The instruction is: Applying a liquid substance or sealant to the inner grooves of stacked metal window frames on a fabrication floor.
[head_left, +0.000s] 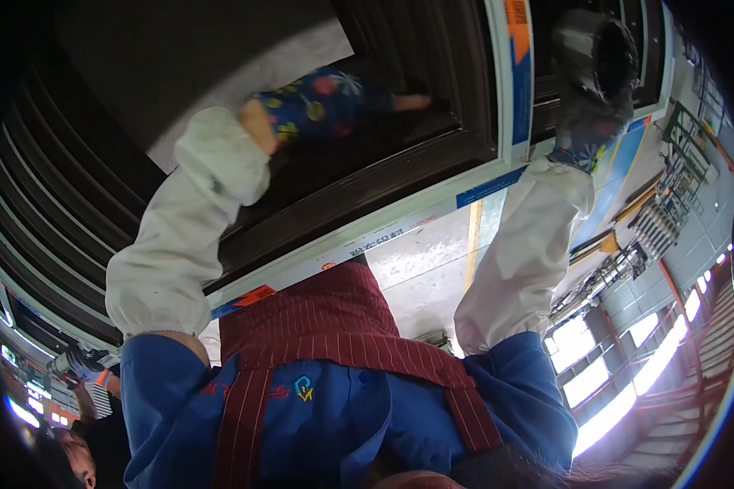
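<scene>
My left hand (326, 106), in a blue flowered glove, reaches over a dark brown moulded door or frame panel (342, 175). A bare fingertip sticks out toward its inner corner. The hand is slightly blurred, with its fingers stretched out and nothing visible in them. At the right, my right hand (583, 147) wears a similar glove. It is closed on a shiny, dark, see-through roll (595, 57) with a hollow middle, which hides most of the fingers. The roll is above the pale taped edge strip (510, 90) and the adjoining dark panel.
Stacked dark slatted profiles (33, 212) curve along the left. A pale edge strip with orange and blue labels (489, 187) runs between me and the panel. A co-worker (81, 440) is at the lower left. Metal racks (652, 228) stand at the right.
</scene>
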The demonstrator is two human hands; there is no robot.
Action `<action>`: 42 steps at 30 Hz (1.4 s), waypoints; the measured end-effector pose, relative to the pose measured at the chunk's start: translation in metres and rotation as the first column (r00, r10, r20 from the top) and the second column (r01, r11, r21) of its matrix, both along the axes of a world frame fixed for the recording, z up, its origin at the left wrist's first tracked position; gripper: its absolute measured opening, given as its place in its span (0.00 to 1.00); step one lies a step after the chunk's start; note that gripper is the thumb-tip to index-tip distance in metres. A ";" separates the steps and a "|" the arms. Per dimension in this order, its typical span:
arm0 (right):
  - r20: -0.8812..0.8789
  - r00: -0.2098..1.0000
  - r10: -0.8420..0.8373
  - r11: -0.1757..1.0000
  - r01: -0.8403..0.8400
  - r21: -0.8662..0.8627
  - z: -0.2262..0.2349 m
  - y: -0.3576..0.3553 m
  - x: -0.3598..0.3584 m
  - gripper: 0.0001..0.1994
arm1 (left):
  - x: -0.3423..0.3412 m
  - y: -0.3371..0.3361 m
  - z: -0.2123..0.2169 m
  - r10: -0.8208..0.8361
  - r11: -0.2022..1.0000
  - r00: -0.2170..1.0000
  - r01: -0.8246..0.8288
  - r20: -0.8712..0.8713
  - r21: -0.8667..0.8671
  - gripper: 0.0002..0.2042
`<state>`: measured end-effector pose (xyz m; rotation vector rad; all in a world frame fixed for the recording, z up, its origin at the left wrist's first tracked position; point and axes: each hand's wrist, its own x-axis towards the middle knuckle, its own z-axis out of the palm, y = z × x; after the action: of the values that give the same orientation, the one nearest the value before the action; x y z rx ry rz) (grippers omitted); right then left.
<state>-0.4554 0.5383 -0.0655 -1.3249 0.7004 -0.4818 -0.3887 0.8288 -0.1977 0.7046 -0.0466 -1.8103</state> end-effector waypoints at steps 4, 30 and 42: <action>0.011 0.998 0.058 0.997 -0.057 -0.042 -0.014 -0.033 -0.018 0.28 | -0.037 -0.071 -0.041 0.156 0.981 0.895 -0.092 0.418 -0.169 0.06; -0.181 0.983 0.025 0.966 -0.071 -0.248 -0.016 -0.020 -0.004 0.26 | -0.032 -0.075 -0.014 -0.243 0.926 0.026 0.303 0.970 0.224 0.14; -0.107 0.994 0.012 0.991 -0.026 -0.130 -0.022 -0.038 -0.010 0.27 | -0.048 -0.044 -0.054 0.040 0.974 0.189 0.213 0.981 -0.080 0.05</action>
<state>-0.4653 0.5007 -0.0871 -1.4881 0.7536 -0.4508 -0.4370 0.7848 -0.2519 1.6647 -1.1767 -1.0811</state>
